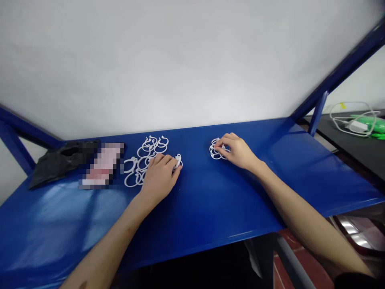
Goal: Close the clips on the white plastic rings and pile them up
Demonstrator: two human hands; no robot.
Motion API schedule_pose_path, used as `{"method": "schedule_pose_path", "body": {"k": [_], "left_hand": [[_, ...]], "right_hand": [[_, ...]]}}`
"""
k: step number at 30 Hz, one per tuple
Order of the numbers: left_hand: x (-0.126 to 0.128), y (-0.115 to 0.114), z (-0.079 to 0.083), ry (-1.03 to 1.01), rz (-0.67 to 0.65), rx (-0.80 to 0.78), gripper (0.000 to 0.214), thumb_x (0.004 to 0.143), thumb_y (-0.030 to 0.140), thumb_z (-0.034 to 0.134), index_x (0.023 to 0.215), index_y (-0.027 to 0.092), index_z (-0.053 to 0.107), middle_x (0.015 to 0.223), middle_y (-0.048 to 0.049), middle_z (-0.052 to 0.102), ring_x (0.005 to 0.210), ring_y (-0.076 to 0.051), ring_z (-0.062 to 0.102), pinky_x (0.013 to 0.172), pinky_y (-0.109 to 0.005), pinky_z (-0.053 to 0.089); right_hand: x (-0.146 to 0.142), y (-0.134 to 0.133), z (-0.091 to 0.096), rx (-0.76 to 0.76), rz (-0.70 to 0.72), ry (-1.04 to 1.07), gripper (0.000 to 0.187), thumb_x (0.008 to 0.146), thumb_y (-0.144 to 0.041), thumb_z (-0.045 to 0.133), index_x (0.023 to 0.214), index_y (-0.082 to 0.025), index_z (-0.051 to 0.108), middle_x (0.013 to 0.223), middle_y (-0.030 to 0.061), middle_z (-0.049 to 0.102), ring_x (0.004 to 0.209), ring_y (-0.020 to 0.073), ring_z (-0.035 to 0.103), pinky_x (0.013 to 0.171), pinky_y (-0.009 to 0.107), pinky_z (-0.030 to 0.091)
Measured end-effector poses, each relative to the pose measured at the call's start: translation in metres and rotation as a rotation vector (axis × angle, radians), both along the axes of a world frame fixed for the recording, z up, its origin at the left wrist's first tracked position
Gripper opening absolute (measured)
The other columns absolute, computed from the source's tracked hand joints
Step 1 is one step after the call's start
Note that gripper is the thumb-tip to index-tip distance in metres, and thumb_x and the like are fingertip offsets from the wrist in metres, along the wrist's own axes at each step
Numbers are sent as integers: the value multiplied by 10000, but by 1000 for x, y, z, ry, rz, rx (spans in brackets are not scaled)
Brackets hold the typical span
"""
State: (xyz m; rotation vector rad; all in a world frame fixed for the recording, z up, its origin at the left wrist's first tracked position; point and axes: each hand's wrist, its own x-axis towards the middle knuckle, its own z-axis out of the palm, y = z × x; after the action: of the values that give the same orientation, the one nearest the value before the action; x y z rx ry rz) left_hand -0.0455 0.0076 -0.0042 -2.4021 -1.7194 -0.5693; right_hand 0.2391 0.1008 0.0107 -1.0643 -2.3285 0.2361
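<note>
Several white plastic rings (144, 156) lie spread on the blue shelf (210, 200), left of centre. My left hand (161, 176) rests on the right side of that spread, fingers curled round one white ring (178, 160) at its fingertips. A smaller cluster of white rings (215, 149) lies further right. My right hand (237, 151) sits on that cluster, fingertips pinched on a ring in it.
A black plastic bag (60, 160) lies at the far left of the shelf, beside a blurred pinkish patch (104, 166). A white wall rises behind. Blue frame struts (333, 78) slant up at the right. A dark table at the right holds a white cable (355, 122) and green items.
</note>
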Motion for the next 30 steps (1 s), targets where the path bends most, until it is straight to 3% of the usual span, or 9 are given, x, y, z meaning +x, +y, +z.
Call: {"method": "schedule_pose_path", "body": {"k": [6, 12, 15, 19, 21, 24, 30], "left_hand": [[-3, 1, 7, -136, 33, 51, 221, 964, 350, 537, 845, 230, 680, 908, -72, 721, 932, -281, 573, 859, -449, 431], [-3, 1, 19, -366, 0, 70, 232, 968, 387, 555, 838, 233, 669, 836, -24, 710, 834, -208, 603, 878, -395, 462], [-1, -2, 25, -549, 8, -98, 246, 945, 435, 588, 835, 238, 686, 786, 3, 703, 715, -164, 606, 724, -320, 483], [4, -5, 26, -812, 6, -382, 348, 894, 568, 615, 860, 233, 708, 711, 2, 693, 615, -143, 610, 566, -273, 461], [6, -6, 24, -935, -14, -472, 362, 883, 578, 625, 857, 226, 705, 710, -7, 697, 631, -144, 633, 588, -276, 491], [8, -7, 21, -1095, -51, -573, 329, 897, 543, 625, 900, 225, 707, 763, -22, 717, 651, -141, 650, 653, -303, 534], [15, -10, 21, -1262, -106, -698, 360, 920, 469, 622, 1178, 217, 632, 910, -43, 715, 677, -136, 645, 690, -324, 557]], "right_hand": [[1, 0, -4, 42, -39, -81, 103, 919, -236, 622, 959, -230, 716, 991, 79, 636, 916, 238, 560, 775, 397, 510], [-11, -14, 2, 121, -17, 37, 143, 966, -279, 578, 1008, -223, 702, 1000, 86, 652, 947, 248, 579, 821, 436, 536], [-28, -34, 4, 87, 103, 118, 192, 987, -324, 567, 1112, -215, 665, 1051, 87, 667, 989, 238, 608, 864, 428, 545], [-46, -57, 1, -97, 295, 204, 287, 984, -349, 588, 1238, -217, 572, 1052, 61, 682, 874, 177, 649, 797, 360, 574], [-49, -63, -2, -135, 328, 240, 319, 974, -331, 606, 1265, -217, 539, 1045, 57, 679, 841, 164, 657, 765, 340, 582], [-51, -65, -6, -77, 329, 262, 339, 960, -304, 626, 1267, -214, 515, 1078, 77, 656, 826, 159, 657, 735, 333, 589], [-51, -64, -8, 33, 388, 345, 175, 982, -223, 591, 1152, -210, 554, 1043, 61, 666, 829, 132, 658, 732, 285, 585]]}}
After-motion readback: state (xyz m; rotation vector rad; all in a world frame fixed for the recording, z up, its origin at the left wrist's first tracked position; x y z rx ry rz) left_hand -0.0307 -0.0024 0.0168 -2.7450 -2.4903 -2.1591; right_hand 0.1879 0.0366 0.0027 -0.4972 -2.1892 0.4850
